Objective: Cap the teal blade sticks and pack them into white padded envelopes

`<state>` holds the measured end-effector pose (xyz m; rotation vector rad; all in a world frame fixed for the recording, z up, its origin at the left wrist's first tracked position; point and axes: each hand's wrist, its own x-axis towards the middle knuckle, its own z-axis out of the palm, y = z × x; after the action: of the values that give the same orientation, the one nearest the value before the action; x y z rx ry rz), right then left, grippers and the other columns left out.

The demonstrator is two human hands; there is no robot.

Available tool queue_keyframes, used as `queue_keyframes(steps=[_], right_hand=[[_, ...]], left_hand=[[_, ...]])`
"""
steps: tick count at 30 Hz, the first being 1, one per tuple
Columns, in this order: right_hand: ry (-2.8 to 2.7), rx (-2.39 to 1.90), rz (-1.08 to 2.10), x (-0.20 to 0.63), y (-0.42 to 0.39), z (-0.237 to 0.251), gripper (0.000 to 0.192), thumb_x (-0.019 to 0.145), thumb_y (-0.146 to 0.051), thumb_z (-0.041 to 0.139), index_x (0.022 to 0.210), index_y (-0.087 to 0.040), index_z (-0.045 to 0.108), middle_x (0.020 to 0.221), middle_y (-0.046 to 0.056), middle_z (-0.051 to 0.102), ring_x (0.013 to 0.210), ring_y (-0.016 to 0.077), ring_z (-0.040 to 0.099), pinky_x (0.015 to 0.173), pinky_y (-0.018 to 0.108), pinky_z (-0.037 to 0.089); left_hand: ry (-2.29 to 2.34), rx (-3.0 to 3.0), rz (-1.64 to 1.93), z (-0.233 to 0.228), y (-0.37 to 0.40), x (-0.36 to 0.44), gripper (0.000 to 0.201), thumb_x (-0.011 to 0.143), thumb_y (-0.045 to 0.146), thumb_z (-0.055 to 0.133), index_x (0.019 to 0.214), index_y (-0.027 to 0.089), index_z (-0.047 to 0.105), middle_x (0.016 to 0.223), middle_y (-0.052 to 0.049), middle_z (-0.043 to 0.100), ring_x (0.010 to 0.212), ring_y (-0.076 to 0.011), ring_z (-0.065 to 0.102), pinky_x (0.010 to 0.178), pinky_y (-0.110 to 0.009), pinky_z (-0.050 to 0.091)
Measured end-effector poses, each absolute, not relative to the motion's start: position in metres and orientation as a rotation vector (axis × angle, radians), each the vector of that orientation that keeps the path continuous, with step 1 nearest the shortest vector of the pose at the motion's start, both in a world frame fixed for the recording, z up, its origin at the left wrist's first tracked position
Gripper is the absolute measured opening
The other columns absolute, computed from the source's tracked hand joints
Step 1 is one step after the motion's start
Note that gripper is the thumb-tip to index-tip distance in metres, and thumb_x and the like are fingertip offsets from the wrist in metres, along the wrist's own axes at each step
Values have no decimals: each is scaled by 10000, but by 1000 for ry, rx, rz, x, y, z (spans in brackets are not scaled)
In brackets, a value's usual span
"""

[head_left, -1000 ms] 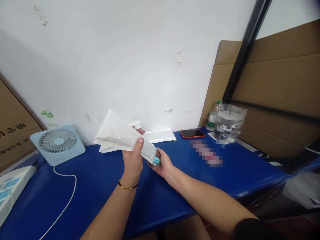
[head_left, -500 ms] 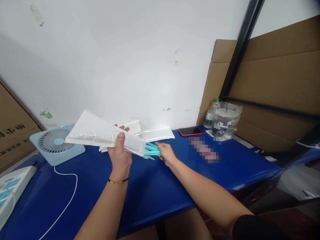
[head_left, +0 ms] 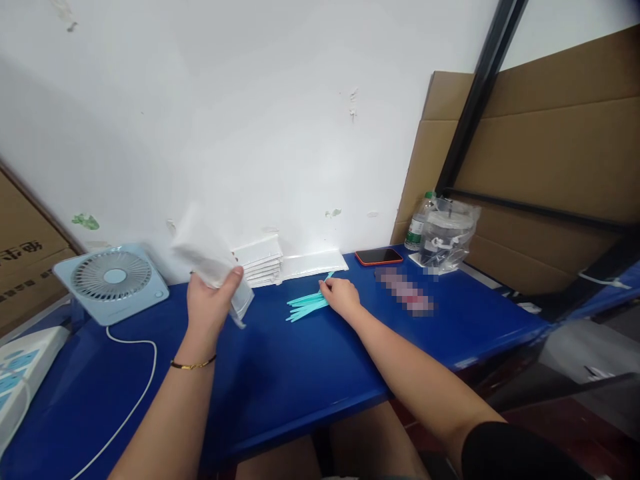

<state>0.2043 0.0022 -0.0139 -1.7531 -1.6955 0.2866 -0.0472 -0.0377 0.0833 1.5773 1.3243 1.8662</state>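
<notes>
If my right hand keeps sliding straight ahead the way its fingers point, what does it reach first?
Probably the flat white padded envelope lying by the wall, just beyond the teal plastic sticks that the right hand already touches; depth is hard to judge.

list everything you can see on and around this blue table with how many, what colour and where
table: one, blue, across the foreground
padded envelope: one, white, held up in the left hand, blurred
envelope stack: one pile, white, at the wall behind the hands
flat envelope: one, white, lying right of the stack
sticks: a small bundle, teal, on the table under the right hand
fan: one, pale blue, far left by the wall, with a white cable
power strip: one, white, left edge
phone: one, orange-edged, dark screen, right of the flat envelope
bottle: one, clear, green cap, back right
plastic bag: one, clear, beside the bottle
cardboard: brown sheets, right side
left hand: shut on the padded envelope
right hand: fingers on the sticks
</notes>
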Motion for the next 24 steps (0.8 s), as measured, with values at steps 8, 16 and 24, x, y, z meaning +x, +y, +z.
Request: queue_keyframes(steps=[8,16,24], right_hand=[[-2064,-1773,38,207,-7,0,429,899,-489,360,755,-205,649,834,60,652,854,195,536,686,268,357],[-2418,-1442,43,257,48,8,353,805,-47,435,1030,-223,641,1074,56,588,989,182,497,806,259,369],[-2532,-1411,81,273,40,0,49,758,-163,588,800,-169,613,891,66,581,869,183,533,742,261,389]], left_hand=[[1888,2438,122,27,-17,-108,793,595,608,612,1276,226,474,1260,-120,537,1114,-335,512,956,-481,354],[1466,2511,426,29,-23,-50,858,701,691,488,1373,177,343,1429,-122,350,1288,-283,349,1055,-388,281],[1218,2612,330,10,-41,45,523,735,499,602,1177,232,519,1189,-97,514,1104,-279,468,908,-398,397]])
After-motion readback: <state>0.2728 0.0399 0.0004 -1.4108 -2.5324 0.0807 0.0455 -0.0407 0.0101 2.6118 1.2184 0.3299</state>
